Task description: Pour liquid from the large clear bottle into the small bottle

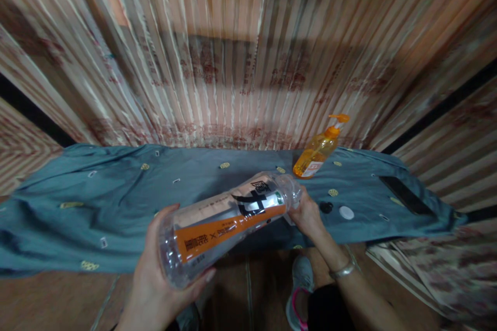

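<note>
A large clear plastic bottle (229, 222) with an orange band and dark printed characters lies sideways in the air, slanting up to the right. My left hand (153, 274) is wrapped around its base from below, thumb along the near side. At the other end my right hand (306, 212) grips the neck; its fingers are mostly hidden behind the bottle. A small pale bit shows under that hand, too little to name. Just beyond the neck, an orange pump bottle (313, 155) stands on the blue-green cloth (128, 191), partly filled with amber liquid.
To the right of my right hand lie a small black object (326, 207) and a white round cap (346, 212). A dark flat phone-like slab (406, 194) rests near the cloth's right end. Striped curtains (233, 72) hang behind. Below are a tiled floor (240, 289) and a shoe (302, 274).
</note>
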The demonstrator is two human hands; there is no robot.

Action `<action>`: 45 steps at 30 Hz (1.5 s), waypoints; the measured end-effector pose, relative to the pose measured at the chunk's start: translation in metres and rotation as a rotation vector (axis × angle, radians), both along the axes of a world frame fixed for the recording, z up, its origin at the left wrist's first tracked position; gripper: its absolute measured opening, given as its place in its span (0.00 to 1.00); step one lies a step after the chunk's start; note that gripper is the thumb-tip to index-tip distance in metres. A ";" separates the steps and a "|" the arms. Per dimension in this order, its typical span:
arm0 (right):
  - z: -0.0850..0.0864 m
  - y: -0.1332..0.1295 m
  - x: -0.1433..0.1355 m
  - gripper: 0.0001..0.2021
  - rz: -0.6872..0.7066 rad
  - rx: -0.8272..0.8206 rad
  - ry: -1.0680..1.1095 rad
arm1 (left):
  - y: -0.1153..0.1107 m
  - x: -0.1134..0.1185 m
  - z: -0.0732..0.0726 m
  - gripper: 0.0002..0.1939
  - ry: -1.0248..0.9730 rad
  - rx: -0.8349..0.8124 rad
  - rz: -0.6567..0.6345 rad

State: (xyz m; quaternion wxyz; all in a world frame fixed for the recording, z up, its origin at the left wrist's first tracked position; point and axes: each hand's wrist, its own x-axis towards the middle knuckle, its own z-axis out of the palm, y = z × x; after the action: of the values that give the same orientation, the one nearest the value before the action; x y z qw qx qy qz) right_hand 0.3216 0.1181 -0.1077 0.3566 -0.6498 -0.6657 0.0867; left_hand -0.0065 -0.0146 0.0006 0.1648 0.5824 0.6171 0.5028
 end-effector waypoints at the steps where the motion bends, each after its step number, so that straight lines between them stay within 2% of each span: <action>1: 0.000 0.000 0.000 0.26 0.001 -0.001 0.005 | 0.000 0.000 0.001 0.43 -0.003 0.001 -0.001; 12: 0.004 0.000 -0.001 0.27 -0.001 -0.037 0.049 | 0.000 0.004 0.003 0.44 -0.132 -0.058 0.013; 25: 0.006 -0.002 -0.001 0.26 0.005 -0.028 0.050 | 0.000 0.003 0.004 0.45 -0.147 -0.077 0.008; 34: 0.007 -0.002 -0.002 0.26 0.008 -0.035 0.084 | -0.001 0.000 0.000 0.45 -0.051 -0.050 0.015; 45: 0.007 -0.002 -0.003 0.24 0.014 -0.017 0.060 | -0.001 0.001 0.001 0.44 -0.118 -0.064 -0.006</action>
State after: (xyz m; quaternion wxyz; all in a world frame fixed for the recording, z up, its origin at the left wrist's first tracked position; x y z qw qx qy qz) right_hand 0.3184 0.1156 -0.1003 0.3700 -0.6453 -0.6585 0.1144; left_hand -0.0058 -0.0155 0.0019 0.2207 0.5481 0.6203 0.5158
